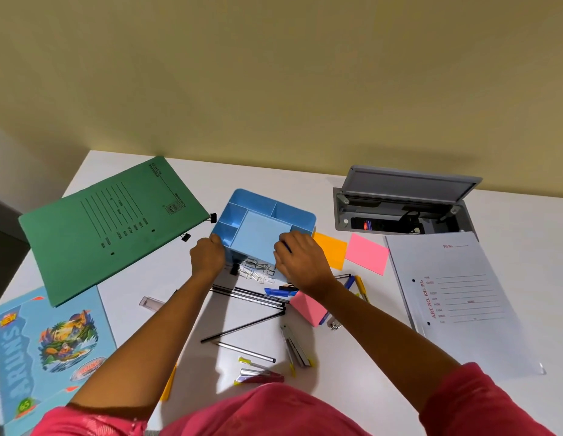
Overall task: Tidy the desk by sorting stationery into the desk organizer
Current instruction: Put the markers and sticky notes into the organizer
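Observation:
A blue desk organizer (283, 212) with several compartments stands mid-desk. My left hand (208, 256) grips its near left corner. My right hand (300, 262) grips its near right edge, and a thin blue thing shows between the fingers. Paper clips (256, 272) lie just in front of the organizer, between my hands. Black pens (242, 292), blue pens (280, 291), a pink sticky-note block (308, 306), staplers (294, 346) and yellow-capped pens (255, 363) lie scattered nearer to me.
A green folder (110, 228) with black binder clips (186, 237) lies left, a blue notebook (44, 350) near left. Orange (332, 251) and pink (366, 258) notes, a white file (459, 297) and an open grey cable box (399, 209) lie right.

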